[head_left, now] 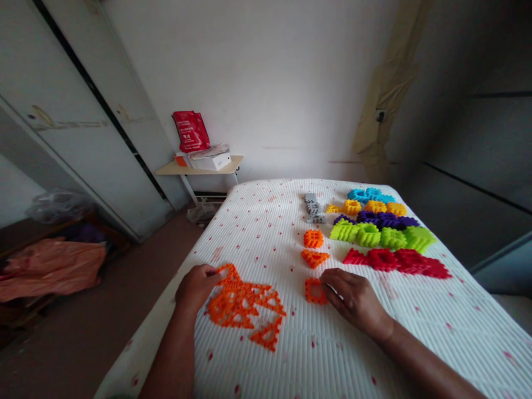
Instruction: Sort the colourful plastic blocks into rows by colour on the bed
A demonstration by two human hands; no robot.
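Observation:
At the left edge of a loose pile of orange toothed building pieces (233, 302), my left hand (196, 288) pinches an orange triangular piece (228, 271). To the right, my right hand (353, 296) has its fingers on the right side of an orange square frame piece (315, 291), which lies on or just above the bed. Beyond that square are an orange triangular stack (315, 257) and an orange square stack (313, 239). One loose orange triangle (268, 334) lies at the near side of the pile.
Rows of red (394, 261), lime green (380, 235), purple (384, 219), yellow (375, 206) and blue pieces (369, 195) stand on the bed (257, 216) at the right. Grey pieces (311, 205) are farther back. A small table (168, 168) holds a red bag (191, 131).

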